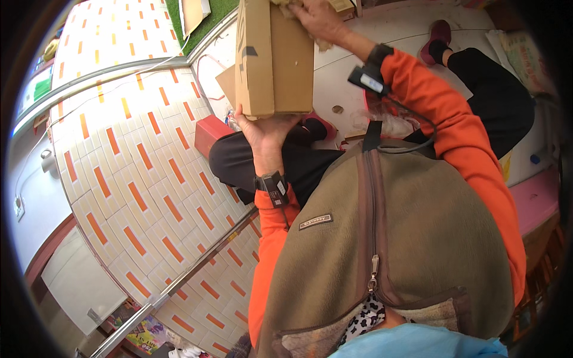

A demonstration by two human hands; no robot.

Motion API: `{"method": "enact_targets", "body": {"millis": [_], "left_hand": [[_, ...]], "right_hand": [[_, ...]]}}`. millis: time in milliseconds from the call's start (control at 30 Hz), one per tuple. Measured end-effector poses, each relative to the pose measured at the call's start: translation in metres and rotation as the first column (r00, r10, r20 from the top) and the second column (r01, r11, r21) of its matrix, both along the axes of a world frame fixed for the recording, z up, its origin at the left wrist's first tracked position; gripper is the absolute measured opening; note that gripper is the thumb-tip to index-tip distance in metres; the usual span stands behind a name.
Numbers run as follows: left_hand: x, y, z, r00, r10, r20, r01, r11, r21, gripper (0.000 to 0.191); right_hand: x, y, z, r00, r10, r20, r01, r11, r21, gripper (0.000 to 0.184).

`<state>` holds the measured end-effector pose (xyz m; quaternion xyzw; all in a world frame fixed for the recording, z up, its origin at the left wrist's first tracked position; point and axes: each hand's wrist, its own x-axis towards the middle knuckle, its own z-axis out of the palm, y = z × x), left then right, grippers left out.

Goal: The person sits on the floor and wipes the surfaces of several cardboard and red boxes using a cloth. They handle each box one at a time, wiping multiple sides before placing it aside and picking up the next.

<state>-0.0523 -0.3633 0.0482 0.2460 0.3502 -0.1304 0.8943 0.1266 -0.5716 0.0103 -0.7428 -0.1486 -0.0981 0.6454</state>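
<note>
A brown cardboard box (292, 67) with dark printing on one side is raised at the top middle, a flap (227, 85) sticking out at its left. My left hand (267, 132) supports its lower end from beneath, the fingers partly hidden behind the cardboard. At the box's upper right, my right hand (320, 20) grips a crumpled yellowish cloth or paper (286, 3) against it; the picture's top edge cuts this off, and the exact material cannot be told. Both wrists wear dark straps with small devices.
A red box (212, 134) stands beside my left knee. Clear plastic wrapping (385, 123) lies on the pale floor (335, 85) between my legs. The tiled wall (147, 179) rises at left, with a white cable along its metal edge. A printed sack (528, 67) is at right.
</note>
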Motion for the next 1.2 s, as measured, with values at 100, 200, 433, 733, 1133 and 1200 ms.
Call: {"method": "enact_targets", "body": {"millis": [100, 200, 433, 733, 1133, 1200], "left_hand": [[0.003, -0.005, -0.005, 0.984, 0.128, -0.122, -0.133, 0.99, -0.034, 0.087], [0.006, -0.002, -0.013, 0.995, 0.084, 0.046, -0.089, 0.989, 0.12, 0.08], [0.014, -0.002, -0.005, 0.996, 0.083, 0.032, -0.086, 0.989, 0.119, 0.071], [0.021, -0.007, -0.014, 0.993, 0.114, -0.032, -0.11, 0.988, 0.107, 0.077], [0.117, -0.011, -0.059, 0.992, 0.033, -0.119, -0.022, 0.995, 0.099, 0.095], [0.146, -0.027, -0.074, 0.995, 0.048, -0.083, -0.036, 0.99, 0.137, 0.097]], "right_hand": [[-0.068, 0.027, -0.012, 0.967, 0.133, 0.217, -0.138, 0.99, 0.006, 0.034], [-0.139, 0.024, -0.02, 0.853, 0.313, 0.417, -0.306, 0.948, -0.085, 0.036], [-0.127, 0.002, -0.005, 0.807, 0.307, 0.504, -0.215, 0.948, -0.233, 0.038], [-0.114, 0.021, -0.027, 0.547, 0.434, 0.715, 0.0, 0.855, -0.519, 0.034], [-0.132, -0.166, 0.009, 0.975, 0.22, 0.019, -0.164, 0.778, -0.606, 0.04], [-0.127, -0.182, 0.014, 0.989, 0.15, -0.001, -0.122, 0.799, -0.588, 0.039]]}}
